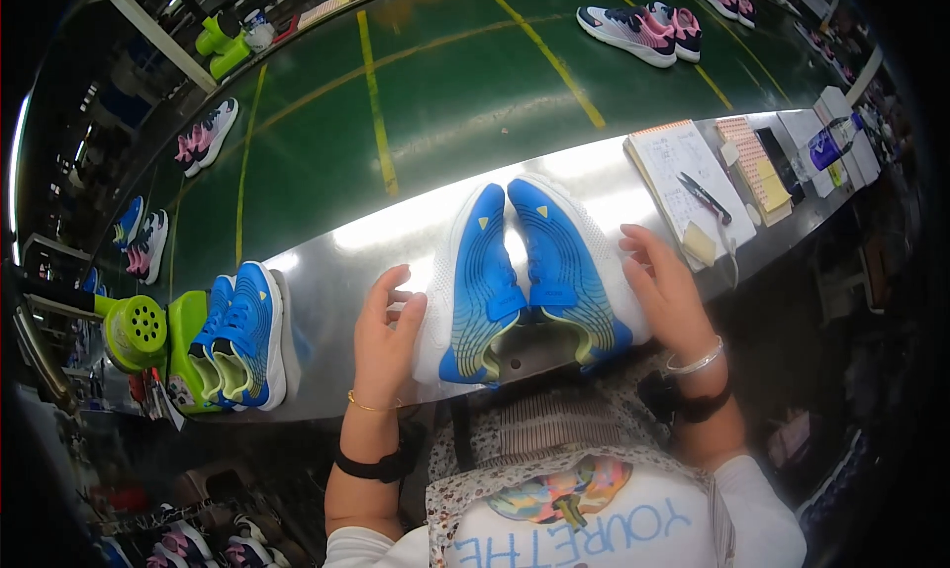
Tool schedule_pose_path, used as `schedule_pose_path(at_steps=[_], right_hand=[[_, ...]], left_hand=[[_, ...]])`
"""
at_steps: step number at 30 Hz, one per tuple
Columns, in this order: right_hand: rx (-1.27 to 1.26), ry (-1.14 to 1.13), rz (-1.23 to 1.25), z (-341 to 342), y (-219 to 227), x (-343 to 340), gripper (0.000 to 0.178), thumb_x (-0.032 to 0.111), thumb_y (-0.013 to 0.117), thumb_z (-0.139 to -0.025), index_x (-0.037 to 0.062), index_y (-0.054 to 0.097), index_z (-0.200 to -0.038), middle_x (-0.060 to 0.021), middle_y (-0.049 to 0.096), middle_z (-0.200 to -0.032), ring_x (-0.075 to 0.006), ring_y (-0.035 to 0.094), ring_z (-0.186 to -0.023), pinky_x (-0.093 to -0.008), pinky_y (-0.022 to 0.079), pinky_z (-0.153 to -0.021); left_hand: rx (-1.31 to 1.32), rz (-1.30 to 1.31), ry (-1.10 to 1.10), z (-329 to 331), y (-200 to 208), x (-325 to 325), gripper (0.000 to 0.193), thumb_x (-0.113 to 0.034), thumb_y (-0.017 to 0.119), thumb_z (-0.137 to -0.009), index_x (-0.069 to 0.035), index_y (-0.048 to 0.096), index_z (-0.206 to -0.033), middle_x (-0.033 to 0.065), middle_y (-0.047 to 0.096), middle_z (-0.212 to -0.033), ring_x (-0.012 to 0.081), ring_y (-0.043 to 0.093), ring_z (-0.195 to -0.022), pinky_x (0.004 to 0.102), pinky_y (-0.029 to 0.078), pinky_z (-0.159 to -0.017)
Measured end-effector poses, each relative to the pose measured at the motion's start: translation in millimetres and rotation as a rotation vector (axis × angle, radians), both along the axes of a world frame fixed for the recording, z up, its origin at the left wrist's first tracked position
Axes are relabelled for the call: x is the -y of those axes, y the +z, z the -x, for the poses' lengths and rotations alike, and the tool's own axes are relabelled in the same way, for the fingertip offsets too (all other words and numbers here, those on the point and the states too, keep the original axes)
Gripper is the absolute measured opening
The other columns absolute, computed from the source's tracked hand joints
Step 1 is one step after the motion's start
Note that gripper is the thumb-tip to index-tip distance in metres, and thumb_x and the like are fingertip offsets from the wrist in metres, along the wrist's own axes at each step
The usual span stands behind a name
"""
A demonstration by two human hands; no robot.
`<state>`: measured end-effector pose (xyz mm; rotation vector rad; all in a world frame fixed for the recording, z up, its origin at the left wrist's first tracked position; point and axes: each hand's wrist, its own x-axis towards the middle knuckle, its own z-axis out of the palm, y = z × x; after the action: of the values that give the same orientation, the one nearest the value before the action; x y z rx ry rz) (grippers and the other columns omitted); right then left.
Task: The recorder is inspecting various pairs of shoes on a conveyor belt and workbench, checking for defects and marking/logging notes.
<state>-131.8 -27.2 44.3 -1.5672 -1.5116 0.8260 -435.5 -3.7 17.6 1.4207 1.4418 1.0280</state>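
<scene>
In front of me a pair of blue sneakers with white soles lies on the metal table edge, tipped onto their outer sides with the toes pointing away. They are the left sneaker and the right sneaker; each has a blue strap and a yellow-green lining. My left hand is beside the left sneaker's sole, its fingers loosely bent and apart. At the other sneaker's sole, my right hand has its fingers spread and slightly curved. Neither hand grips a shoe; whether the fingertips brush the soles, I cannot tell.
To the left, another blue pair stands by a green machine. Beyond the metal edge is a green conveyor belt carrying pink-and-navy sneakers. A notebook, a box cutter and a phone lie at right.
</scene>
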Motion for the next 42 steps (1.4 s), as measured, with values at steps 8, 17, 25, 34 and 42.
schedule_pose_path(at_steps=[8, 17, 25, 34, 42], right_hand=[[-0.354, 0.223, 0.263, -10, -21, -13, 0.048, 0.019, 0.049, -0.094, 0.0026, 0.036, -0.137, -0.0105, 0.054, -0.122, -0.0146, 0.05, -0.11, -0.0266, 0.039, -0.093], [-0.972, 0.175, 0.299, -1, -27, -18, 0.047, 0.022, 0.044, -0.096, 0.0039, 0.034, -0.138, -0.0115, 0.055, -0.121, -0.0174, 0.054, -0.109, -0.0305, 0.042, -0.094], [-1.717, 0.031, 0.373, 36, -37, -26, 0.044, 0.032, 0.037, -0.096, -0.001, 0.046, -0.124, -0.0179, 0.056, -0.117, -0.0289, 0.057, -0.106, -0.039, 0.047, -0.092], [-1.843, 0.088, 0.412, 59, -34, -26, 0.041, 0.031, 0.04, -0.095, -0.0019, 0.052, -0.116, -0.0194, 0.06, -0.109, -0.0312, 0.06, -0.099, -0.0407, 0.049, -0.089], [-1.801, 0.029, 0.413, 57, -30, -24, 0.036, 0.03, 0.041, -0.095, 0.0017, 0.054, -0.113, -0.015, 0.062, -0.107, -0.0266, 0.061, -0.096, -0.0372, 0.05, -0.087]], left_hand=[[0.556, 0.37, -0.357, -7, 3, -12, 0.059, -0.037, 0.042, -0.097, 0.003, 0.029, -0.138, 0.0142, 0.047, -0.131, 0.019, 0.048, -0.117, 0.0302, 0.039, -0.098], [0.665, 0.369, -0.18, -11, 4, -13, 0.046, -0.023, 0.038, -0.098, -0.001, 0.033, -0.138, 0.013, 0.052, -0.124, 0.0201, 0.055, -0.11, 0.0316, 0.046, -0.092], [1.426, 0.5, -0.048, -43, -17, -16, 0.038, -0.028, 0.031, -0.099, -0.004, 0.044, -0.126, 0.0134, 0.055, -0.12, 0.026, 0.056, -0.106, 0.039, 0.048, -0.092], [1.531, 0.531, -0.03, -64, -13, -17, 0.035, -0.026, 0.034, -0.098, -0.004, 0.047, -0.123, 0.0134, 0.056, -0.117, 0.0263, 0.056, -0.105, 0.0398, 0.047, -0.093], [1.529, 0.487, -0.088, -69, -13, -15, 0.038, -0.032, 0.042, -0.095, -0.003, 0.052, -0.118, 0.014, 0.057, -0.118, 0.0278, 0.054, -0.109, 0.0424, 0.042, -0.099]])
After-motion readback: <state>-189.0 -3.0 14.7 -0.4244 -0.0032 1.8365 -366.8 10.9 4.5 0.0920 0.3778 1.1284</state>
